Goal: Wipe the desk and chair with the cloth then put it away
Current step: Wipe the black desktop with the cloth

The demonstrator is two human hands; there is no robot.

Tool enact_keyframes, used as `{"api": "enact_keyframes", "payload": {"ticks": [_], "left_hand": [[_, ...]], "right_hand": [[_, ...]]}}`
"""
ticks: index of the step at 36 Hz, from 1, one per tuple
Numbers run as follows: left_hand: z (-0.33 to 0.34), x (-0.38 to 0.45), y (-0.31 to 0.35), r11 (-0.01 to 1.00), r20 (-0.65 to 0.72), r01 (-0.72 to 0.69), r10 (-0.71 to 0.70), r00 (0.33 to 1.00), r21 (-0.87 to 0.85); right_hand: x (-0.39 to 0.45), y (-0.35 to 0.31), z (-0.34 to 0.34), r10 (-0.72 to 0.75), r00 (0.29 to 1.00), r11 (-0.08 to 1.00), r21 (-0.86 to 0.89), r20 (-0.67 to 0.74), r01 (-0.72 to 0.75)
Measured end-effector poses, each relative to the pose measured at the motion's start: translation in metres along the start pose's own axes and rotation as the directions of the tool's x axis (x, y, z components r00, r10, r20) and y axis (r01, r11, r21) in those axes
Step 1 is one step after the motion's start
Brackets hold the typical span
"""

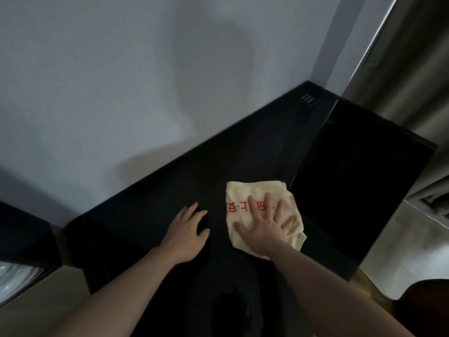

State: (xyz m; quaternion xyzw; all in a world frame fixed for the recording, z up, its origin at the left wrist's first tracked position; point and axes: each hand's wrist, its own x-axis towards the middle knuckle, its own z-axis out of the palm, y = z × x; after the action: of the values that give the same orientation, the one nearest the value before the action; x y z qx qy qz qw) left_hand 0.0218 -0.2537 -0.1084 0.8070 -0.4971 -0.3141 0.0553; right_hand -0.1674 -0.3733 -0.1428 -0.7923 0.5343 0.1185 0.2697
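A cream cloth (pixel 245 194) with red printed characters lies flat on the black desk (pixel 170 186). My right hand (pixel 266 227) presses down on the cloth with its fingers spread, palm flat. My left hand (pixel 185 232) rests on a small dark object (pixel 202 221) on the desk, just left of the cloth; its fingers curve around the object. The chair is not clearly visible.
A glossy black panel (pixel 364 171) covers the desk's right part, with a small label (pixel 308 98) near the far corner. A pale wall rises behind the desk. Grey curtains (pixel 413 69) hang at the right. A dark rounded shape (pixel 422 310) sits at bottom right.
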Motion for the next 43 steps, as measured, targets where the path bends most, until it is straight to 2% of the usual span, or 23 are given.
{"api": "enact_keyframes", "payload": {"ticks": [11, 27, 33, 43], "left_hand": [[-0.002, 0.101, 0.079, 0.988, 0.045, -0.028, 0.022, 0.999, 0.150], [-0.008, 0.268, 0.154, 0.969, -0.157, -0.029, 0.069, 0.985, 0.247], [0.005, 0.285, 0.152, 0.966, -0.306, -0.007, 0.089, 0.948, 0.258], [0.008, 0.291, 0.145, 0.970, -0.325, -0.009, 0.091, 0.941, 0.243]], "right_hand": [[0.081, 0.100, -0.082, 0.115, 0.993, 0.993, 0.029, -0.034, -0.114], [0.229, 0.201, -0.187, 0.213, 0.964, 0.977, 0.048, -0.158, -0.208], [0.284, 0.224, -0.219, 0.258, 0.947, 0.966, 0.060, -0.192, -0.251], [0.365, 0.236, -0.270, 0.340, 0.910, 0.940, 0.095, -0.237, -0.326]]}}
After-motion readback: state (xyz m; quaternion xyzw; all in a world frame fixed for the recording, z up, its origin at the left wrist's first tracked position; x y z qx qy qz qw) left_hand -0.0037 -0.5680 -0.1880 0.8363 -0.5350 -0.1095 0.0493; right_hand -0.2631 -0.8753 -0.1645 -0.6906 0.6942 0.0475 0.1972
